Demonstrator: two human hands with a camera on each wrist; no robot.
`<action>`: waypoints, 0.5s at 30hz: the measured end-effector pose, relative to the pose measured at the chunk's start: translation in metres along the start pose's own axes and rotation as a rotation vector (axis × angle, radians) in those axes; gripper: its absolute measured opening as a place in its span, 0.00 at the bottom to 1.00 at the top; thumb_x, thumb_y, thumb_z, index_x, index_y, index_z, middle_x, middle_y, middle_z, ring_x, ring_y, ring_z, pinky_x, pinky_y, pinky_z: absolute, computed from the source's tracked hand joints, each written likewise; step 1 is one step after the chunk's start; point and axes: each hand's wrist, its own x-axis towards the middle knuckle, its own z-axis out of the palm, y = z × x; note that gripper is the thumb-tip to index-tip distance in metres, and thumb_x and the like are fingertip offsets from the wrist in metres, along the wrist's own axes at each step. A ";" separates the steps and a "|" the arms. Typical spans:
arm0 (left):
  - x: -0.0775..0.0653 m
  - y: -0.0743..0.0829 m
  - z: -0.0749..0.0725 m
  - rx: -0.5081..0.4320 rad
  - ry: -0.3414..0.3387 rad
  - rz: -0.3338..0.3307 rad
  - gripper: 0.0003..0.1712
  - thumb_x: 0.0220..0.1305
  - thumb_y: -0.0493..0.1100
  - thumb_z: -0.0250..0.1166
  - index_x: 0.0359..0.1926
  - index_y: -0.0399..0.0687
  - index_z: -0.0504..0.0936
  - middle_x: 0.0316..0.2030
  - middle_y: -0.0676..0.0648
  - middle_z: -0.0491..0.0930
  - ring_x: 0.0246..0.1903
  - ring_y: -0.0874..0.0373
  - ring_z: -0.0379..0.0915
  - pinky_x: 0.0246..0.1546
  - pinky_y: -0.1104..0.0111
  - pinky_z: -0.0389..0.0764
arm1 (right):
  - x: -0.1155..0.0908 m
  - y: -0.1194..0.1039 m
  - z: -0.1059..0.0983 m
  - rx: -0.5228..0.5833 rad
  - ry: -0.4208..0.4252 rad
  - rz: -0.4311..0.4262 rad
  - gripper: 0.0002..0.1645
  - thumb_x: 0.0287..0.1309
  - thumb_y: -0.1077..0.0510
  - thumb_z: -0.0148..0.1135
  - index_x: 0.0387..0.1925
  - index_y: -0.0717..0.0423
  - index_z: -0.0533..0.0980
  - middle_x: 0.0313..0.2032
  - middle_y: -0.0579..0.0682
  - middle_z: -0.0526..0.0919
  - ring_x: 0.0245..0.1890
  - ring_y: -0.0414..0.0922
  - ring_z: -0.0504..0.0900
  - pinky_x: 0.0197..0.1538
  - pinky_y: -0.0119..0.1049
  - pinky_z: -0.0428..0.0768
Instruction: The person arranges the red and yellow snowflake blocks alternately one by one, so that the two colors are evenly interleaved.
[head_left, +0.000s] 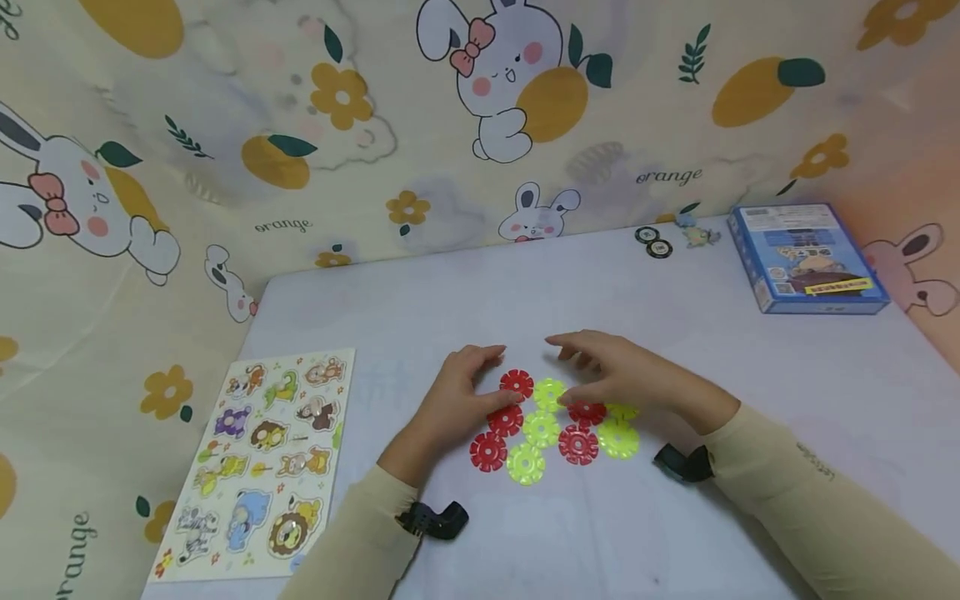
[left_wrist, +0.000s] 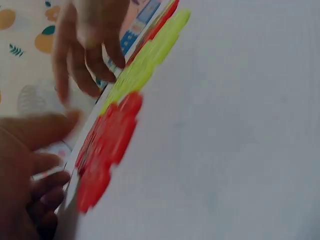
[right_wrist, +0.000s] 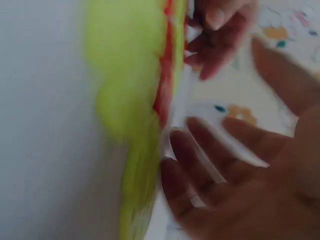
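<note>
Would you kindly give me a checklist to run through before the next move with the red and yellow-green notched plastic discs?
1. Left hand empty: ok.
2. Right hand empty: ok.
3. Red discs and yellow-green discs on white tabletop: ok.
4. White rectangular animal-sticker sheet apart from discs: ok.
5. Every disc fully visible from above: not ok, hands partly cover some.
6. Discs interlocked: cannot tell.
</note>
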 end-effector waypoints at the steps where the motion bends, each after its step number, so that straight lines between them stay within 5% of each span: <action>1: 0.001 0.000 0.002 0.049 0.007 0.014 0.36 0.52 0.63 0.70 0.61 0.59 0.74 0.51 0.59 0.71 0.54 0.62 0.61 0.52 0.61 0.71 | 0.002 0.001 0.005 -0.025 -0.008 0.003 0.44 0.47 0.40 0.73 0.65 0.44 0.68 0.52 0.45 0.75 0.50 0.44 0.74 0.52 0.43 0.75; 4: 0.002 0.002 0.005 0.165 0.029 0.052 0.29 0.52 0.61 0.71 0.53 0.58 0.79 0.48 0.58 0.68 0.50 0.61 0.59 0.46 0.63 0.71 | 0.006 0.002 0.016 -0.089 -0.011 0.001 0.34 0.48 0.45 0.74 0.57 0.48 0.76 0.46 0.44 0.74 0.44 0.43 0.73 0.46 0.37 0.76; 7: 0.003 0.004 0.005 0.168 0.044 0.065 0.25 0.52 0.58 0.73 0.48 0.57 0.79 0.45 0.58 0.70 0.46 0.61 0.61 0.42 0.64 0.70 | 0.008 0.001 0.021 -0.113 0.008 -0.002 0.26 0.48 0.50 0.75 0.51 0.49 0.79 0.43 0.45 0.73 0.39 0.44 0.72 0.40 0.35 0.77; 12: 0.004 0.004 0.002 0.011 0.047 0.029 0.21 0.54 0.51 0.73 0.45 0.59 0.74 0.33 0.57 0.75 0.33 0.61 0.70 0.32 0.67 0.75 | 0.012 -0.002 0.022 -0.095 -0.006 0.037 0.24 0.49 0.51 0.75 0.47 0.47 0.75 0.39 0.43 0.75 0.38 0.44 0.73 0.39 0.34 0.77; 15: 0.006 -0.001 -0.003 -0.082 0.115 -0.004 0.15 0.58 0.49 0.71 0.42 0.58 0.74 0.30 0.56 0.77 0.28 0.60 0.72 0.27 0.67 0.77 | 0.016 -0.005 0.019 -0.022 -0.023 0.088 0.18 0.53 0.53 0.72 0.44 0.44 0.74 0.35 0.43 0.77 0.36 0.44 0.75 0.38 0.35 0.78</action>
